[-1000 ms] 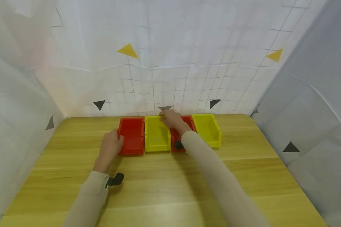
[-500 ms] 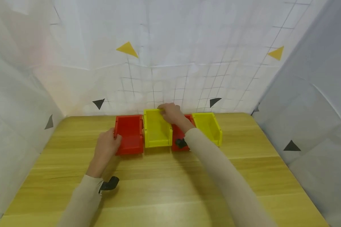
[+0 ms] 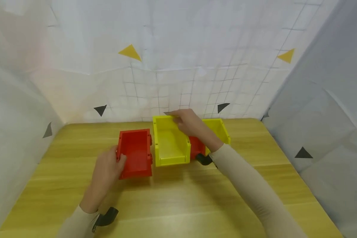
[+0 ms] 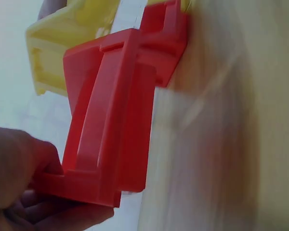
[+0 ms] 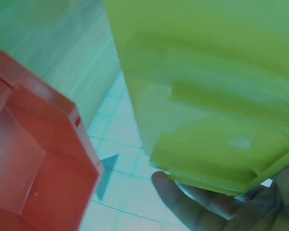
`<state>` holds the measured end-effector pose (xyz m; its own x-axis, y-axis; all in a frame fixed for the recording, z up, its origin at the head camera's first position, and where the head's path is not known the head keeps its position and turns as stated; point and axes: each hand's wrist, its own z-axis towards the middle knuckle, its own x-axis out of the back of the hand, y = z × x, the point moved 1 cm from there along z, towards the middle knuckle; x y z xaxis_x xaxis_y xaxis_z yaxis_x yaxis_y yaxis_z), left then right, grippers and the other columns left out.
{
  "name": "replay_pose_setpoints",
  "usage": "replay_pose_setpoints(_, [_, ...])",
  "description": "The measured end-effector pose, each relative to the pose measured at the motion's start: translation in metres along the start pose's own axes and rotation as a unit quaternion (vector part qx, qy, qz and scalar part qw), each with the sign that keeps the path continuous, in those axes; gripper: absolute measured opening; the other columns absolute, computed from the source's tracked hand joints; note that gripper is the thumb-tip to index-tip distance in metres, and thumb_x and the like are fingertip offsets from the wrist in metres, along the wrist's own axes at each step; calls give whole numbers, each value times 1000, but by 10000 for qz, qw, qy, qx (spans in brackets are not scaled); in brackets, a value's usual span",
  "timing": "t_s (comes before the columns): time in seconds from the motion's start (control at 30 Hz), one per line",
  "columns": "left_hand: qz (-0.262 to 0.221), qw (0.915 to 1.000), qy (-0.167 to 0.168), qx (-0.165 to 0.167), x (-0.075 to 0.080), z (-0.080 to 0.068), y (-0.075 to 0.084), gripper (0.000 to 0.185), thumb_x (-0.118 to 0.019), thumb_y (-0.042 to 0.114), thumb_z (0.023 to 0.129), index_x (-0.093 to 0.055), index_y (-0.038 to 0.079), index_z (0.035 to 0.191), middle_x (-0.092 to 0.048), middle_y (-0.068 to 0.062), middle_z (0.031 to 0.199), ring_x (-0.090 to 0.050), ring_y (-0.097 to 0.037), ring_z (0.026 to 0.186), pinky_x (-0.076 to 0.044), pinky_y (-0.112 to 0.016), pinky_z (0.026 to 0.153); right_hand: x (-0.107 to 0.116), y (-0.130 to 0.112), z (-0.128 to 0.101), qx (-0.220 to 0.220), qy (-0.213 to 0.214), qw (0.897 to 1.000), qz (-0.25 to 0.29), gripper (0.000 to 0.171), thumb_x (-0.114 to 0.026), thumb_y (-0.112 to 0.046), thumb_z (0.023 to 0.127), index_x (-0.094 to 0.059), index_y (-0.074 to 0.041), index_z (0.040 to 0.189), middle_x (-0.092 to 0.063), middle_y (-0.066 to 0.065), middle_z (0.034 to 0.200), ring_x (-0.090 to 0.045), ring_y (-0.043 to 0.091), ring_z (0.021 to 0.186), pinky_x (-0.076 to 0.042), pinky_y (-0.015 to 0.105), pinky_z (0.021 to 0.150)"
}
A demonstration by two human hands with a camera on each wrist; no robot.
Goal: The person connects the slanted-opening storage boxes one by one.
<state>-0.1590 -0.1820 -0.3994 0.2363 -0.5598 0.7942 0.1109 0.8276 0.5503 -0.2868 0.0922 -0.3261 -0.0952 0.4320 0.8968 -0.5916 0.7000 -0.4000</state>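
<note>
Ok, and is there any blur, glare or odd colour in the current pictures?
Head view: soft shadows and a pale sheen on the table; left wrist view: tabletop smeared, the held red bin sharper; right wrist view: a blue-green cast, turning the held yellow bin lime.

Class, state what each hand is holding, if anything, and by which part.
In the head view, the left hand holds a red bin by its left side wall; the right hand holds a yellow bin near its far right corner.
</note>
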Motion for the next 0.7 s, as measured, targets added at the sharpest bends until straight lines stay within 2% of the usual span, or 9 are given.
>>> replay_pose_setpoints(0.17, [-58, 9992, -279, 267, -6, -24, 10, 30, -55, 13, 87, -54, -7, 110, -56, -10, 70, -48, -18, 53, -44, -27, 44, 8, -10, -33, -15, -39, 10000, 18, 35, -50, -4, 93, -62, -13, 124, -61, 0, 118, -55, 15, 99, -46, 32, 89])
replay_pose_setpoints(0.33, [-168, 9969, -516, 571, -16, -44, 18, 38, -56, 15, 87, -51, -8, 118, -61, -12, 77, -50, -18, 55, -48, -27, 49, 10, -15, -59, -28, 40, 9999, 103, 41, -46, 2, 90, -62, -15, 124, -60, -3, 118, -53, 15, 87, -48, 29, 74])
replay_pose_setpoints(0.5, [-301, 9904, -917, 986, -25, -59, 22, 45, -57, 14, 88, -45, -8, 125, -62, -11, 82, -50, -15, 57, -48, -24, 48, 5, -21, -82, -271, 33, 9995, 127, 41, -47, 2, 87, -65, -14, 120, -61, -2, 90, -49, 15, 70, -45, 26, 59])
replay_pose_setpoints(0.6, [-232, 9911, -869, 980, -30, -64, 23, 46, -59, 14, 88, -44, -7, 126, -61, -10, 80, -50, -14, 56, -46, -23, 46, 2, -22, -93, -286, -1, 9994, 168, 42, -46, 5, 85, -65, -12, 118, -56, 0, 78, -46, 15, 63, -43, 25, 55])
replay_pose_setpoints(0.7, [-111, 9927, -781, 916, -35, -65, 23, 45, -60, 14, 87, -46, -5, 125, -60, -9, 77, -50, -12, 55, -46, -22, 44, -2, -22, -100, -270, 52, 9994, 203, 42, -47, 6, 85, -65, -11, 119, -56, -2, 77, -44, 14, 61, -43, 25, 53])
